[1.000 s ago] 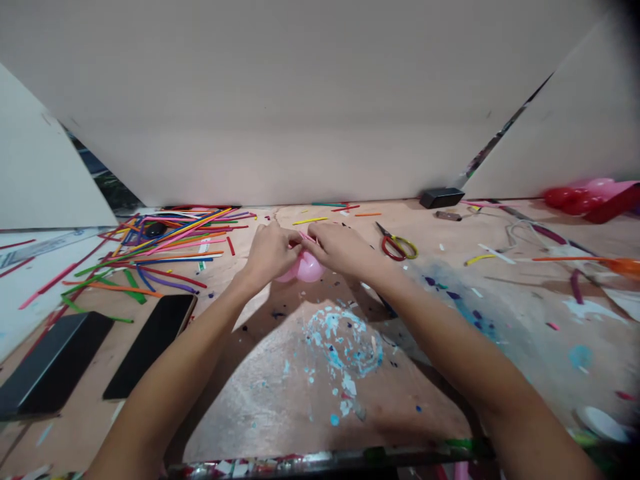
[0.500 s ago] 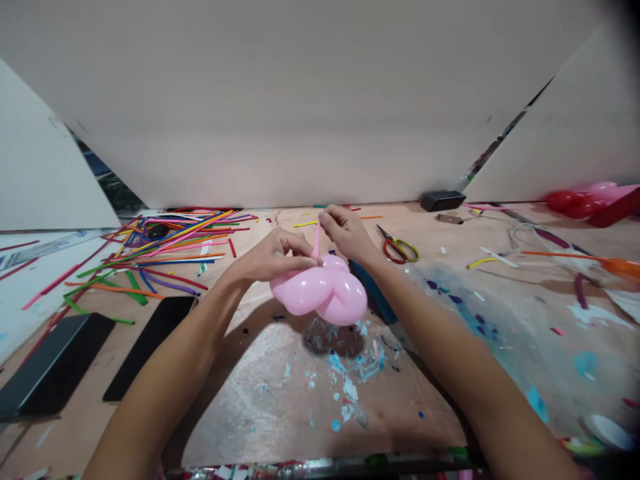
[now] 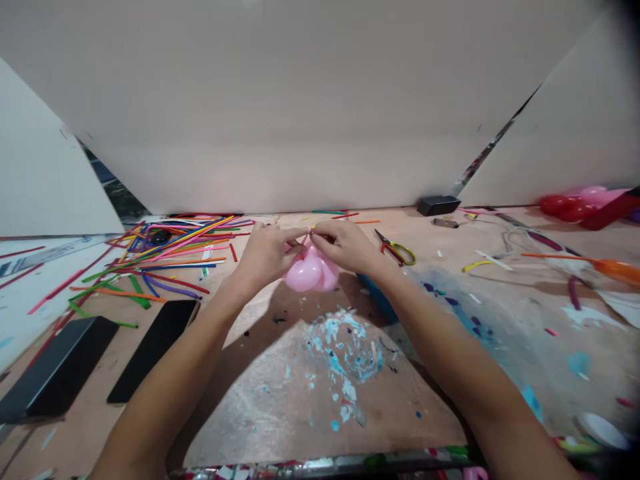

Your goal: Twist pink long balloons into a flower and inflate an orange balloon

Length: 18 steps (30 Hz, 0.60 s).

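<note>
1. From my end of the head view, a pale panel (image 3: 280, 120) stood upright behind everything, the largest thing I could see.
2. Below it spread the tabletop (image 3: 225, 407), marked with light blue flecks (image 3: 343, 347) near its middle.
3. On the left I saw a loose pile of thin, flat balloons (image 3: 175, 247) in many colours, some crossing over others.
4. Nearer me on that side lay a long black box (image 3: 57, 367), with a black phone (image 3: 153, 350) just beside it.
5. Far to the right sat red and pink balloons (image 3: 575, 203), with an orange balloon (image 3: 617, 270) nearer me.
6. My left hand (image 3: 265, 252) and right hand (image 3: 347, 248) met near the centre, both hands nearly closed, fingertips pinching the top of the pink balloon.
7. That pink balloon (image 3: 310, 272), rounded into lobes, hung just below the fingers, over the tabletop.
8. Right of the hands lay scissors (image 3: 397, 251), blades slightly parted.
9. Behind them, against the panel, was a small black block (image 3: 439, 205).
</note>
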### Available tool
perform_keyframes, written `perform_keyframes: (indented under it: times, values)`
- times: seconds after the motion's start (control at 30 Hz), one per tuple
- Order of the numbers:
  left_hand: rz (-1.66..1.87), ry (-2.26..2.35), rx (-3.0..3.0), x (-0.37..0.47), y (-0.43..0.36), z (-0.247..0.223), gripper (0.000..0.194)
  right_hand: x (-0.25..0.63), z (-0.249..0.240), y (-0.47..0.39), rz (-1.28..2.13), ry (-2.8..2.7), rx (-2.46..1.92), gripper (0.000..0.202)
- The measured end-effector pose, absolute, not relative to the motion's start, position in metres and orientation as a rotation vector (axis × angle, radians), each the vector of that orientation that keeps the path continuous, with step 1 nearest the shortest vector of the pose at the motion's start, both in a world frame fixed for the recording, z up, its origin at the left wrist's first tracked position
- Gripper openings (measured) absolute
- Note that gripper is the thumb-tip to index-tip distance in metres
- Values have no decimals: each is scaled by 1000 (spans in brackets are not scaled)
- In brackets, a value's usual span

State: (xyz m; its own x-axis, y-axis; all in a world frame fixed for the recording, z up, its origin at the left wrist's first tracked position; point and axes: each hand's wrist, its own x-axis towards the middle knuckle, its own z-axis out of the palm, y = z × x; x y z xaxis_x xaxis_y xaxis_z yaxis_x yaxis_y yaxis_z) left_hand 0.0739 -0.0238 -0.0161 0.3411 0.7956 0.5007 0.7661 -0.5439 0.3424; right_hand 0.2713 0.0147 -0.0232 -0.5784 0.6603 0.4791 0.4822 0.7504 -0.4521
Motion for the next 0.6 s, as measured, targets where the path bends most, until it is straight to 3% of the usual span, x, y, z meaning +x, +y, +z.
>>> perform_keyframes:
  times: [0.1, 0.33, 0.5, 0.6]
  values:
    - [961, 1449, 2511, 68, -24, -14, 34, 264, -18, 0, 219, -2366, -832, 23]
    - [847, 917, 1992, 55, -37, 3, 33, 275, -2, 2, 643, -2268, -759, 28]
    - [548, 709, 2079, 81, -50, 1, 23, 265, -12, 6, 661, -2135, -771, 30]
    - [712, 768, 2037, 82, -46, -2, 18, 260, -18, 5, 639, -2155, -782, 29]
